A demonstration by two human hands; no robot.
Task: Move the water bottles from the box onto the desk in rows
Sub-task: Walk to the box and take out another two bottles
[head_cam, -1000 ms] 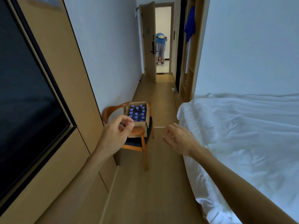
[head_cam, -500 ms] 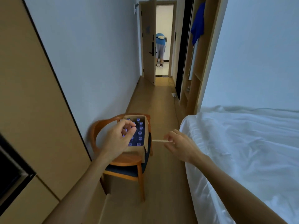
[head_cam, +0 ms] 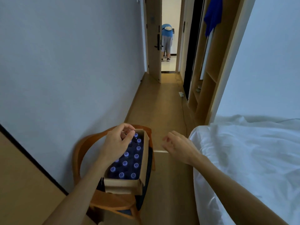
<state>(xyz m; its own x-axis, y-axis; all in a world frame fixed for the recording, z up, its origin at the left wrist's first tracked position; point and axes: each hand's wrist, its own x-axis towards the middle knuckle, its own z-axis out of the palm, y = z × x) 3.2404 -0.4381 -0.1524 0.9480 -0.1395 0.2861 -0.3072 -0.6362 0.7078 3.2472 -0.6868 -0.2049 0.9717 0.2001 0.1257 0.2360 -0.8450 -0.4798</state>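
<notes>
A cardboard box stands open on a wooden chair at the lower middle. Inside it are several water bottles with pale purple caps, upright in rows. My left hand hovers over the far end of the box, fingers curled toward the thumb, with nothing in it. It hides some of the bottles on the left side. My right hand floats to the right of the box, above the floor, fingers relaxed and empty. No desk is in view.
A bed with white sheets fills the right side. A narrow wooden floor strip runs between chair and bed to an open door. A person stands in the doorway. A shelf unit holds a blue garment.
The view has moved closer to the chair and box, which now sit much nearer and lower. My left hand has come over the box; my right hand stays beside it.
</notes>
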